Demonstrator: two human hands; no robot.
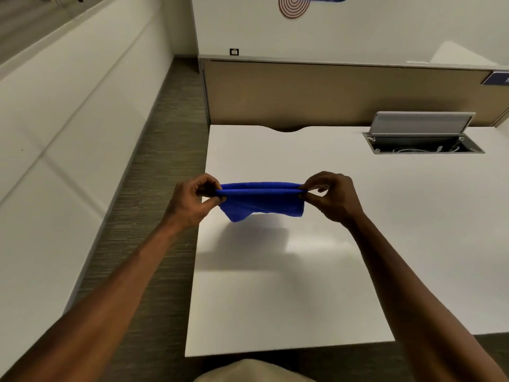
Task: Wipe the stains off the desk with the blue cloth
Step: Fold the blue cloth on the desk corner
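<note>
Beige-clad lap [253, 372]: bottom edge of view, just below the desk's near edge.

Flat white rectangular desk top [289, 307]: smooth, matte. No stains can be made out on it from here; shadow of the cloth and arms falls across the middle.

Left hand [192, 199]: raised above the desk's left edge, thumb and fingers closed in a pinch on the left end of the cloth's folded top edge.

Right hand [333, 198]: level with the left, thumb and forefinger pinched shut on the right end of the same edge, other fingers curled loosely.

Soft blue microfibre cloth [261, 201]: folded over, stretched taut between both hands, clear of the desk; lower edge hangs slack, one corner drooping at left. Judged light, limp and pliable, with a napped surface that grips well; not fragile. Will not keep a shape unsupported, so best bunched or folded into a pad and pressed flat under the palm for wiping; corner pinches suit only unfolding.

Recessed grey cable tray with raised lid [421, 136]: far right of desk, cords inside.

Tan fabric divider panel [330, 92]: behind the desk.

White wall with concentric-ring decal [292, 5]: farthest.
</note>
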